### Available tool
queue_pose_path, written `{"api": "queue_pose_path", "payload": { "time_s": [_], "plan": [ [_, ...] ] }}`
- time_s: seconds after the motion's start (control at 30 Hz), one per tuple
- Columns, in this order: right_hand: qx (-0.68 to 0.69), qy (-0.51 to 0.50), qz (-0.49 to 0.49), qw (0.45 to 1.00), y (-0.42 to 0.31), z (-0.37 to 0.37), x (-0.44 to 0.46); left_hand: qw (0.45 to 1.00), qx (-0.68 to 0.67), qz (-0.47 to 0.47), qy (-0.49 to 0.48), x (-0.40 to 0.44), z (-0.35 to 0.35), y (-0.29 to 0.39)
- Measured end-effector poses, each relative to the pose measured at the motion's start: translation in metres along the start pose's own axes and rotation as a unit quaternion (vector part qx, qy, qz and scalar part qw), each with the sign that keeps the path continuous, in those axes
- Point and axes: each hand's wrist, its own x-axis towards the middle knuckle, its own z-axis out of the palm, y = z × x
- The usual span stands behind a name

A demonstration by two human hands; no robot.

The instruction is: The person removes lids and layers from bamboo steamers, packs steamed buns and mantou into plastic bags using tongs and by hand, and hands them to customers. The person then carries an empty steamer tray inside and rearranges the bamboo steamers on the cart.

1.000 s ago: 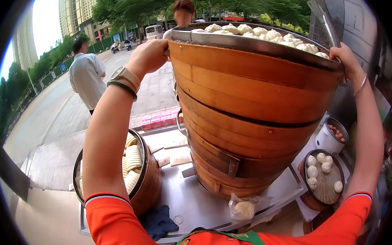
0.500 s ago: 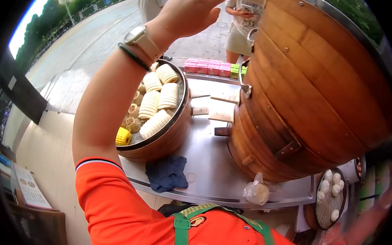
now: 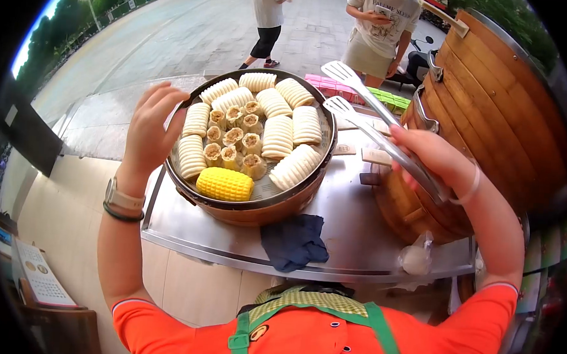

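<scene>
My right hand (image 3: pixel 428 160) grips metal tongs (image 3: pixel 377 132), whose two slotted ends are apart and point up and left, over the right rim of a round steamer basket (image 3: pixel 246 215). Nothing sits between the ends. Beside the basket's left rim, my left hand (image 3: pixel 152 128) is raised with its fingers apart, holding nothing. Inside the basket lie several ridged white steamed rolls (image 3: pixel 278 137), a cluster of open-topped shumai (image 3: pixel 233 136) in the middle and a piece of yellow corn (image 3: pixel 225 184) at the front.
A tall stack of wooden steamers (image 3: pixel 492 117) stands to the right. On the metal table (image 3: pixel 191 217) are a dark blue cloth (image 3: pixel 294 243) and a plastic bag with a pale item (image 3: pixel 415 256). Pink and green boxes (image 3: pixel 393 102) line the back. Two people stand beyond, one holding a phone (image 3: pixel 382 13).
My left hand has come down from beside the steamer stack to the basket's left. My right hand, blurred at lower right before, now holds tongs near the basket. The view has shifted.
</scene>
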Motion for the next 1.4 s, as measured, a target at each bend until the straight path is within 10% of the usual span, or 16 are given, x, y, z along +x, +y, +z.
{"api": "queue_pose_path", "payload": {
  "time_s": [0.67, 1.13, 1.4],
  "plan": [
    [-0.284, -0.031, 0.15, 0.947, -0.092, 0.041, 0.122, 0.984, -0.056, -0.151, -0.08, -0.141, -0.037, -0.053],
    [-0.233, -0.045, 0.228, 0.944, -0.102, 0.05, 0.138, 0.978, -0.1, -0.158, -0.089, -0.137, -0.027, -0.065],
    [0.024, -0.086, 0.126, 0.988, -0.04, 0.035, 0.163, 0.971, -0.104, -0.201, -0.08, -0.151, -0.026, -0.071]
  ]
}}
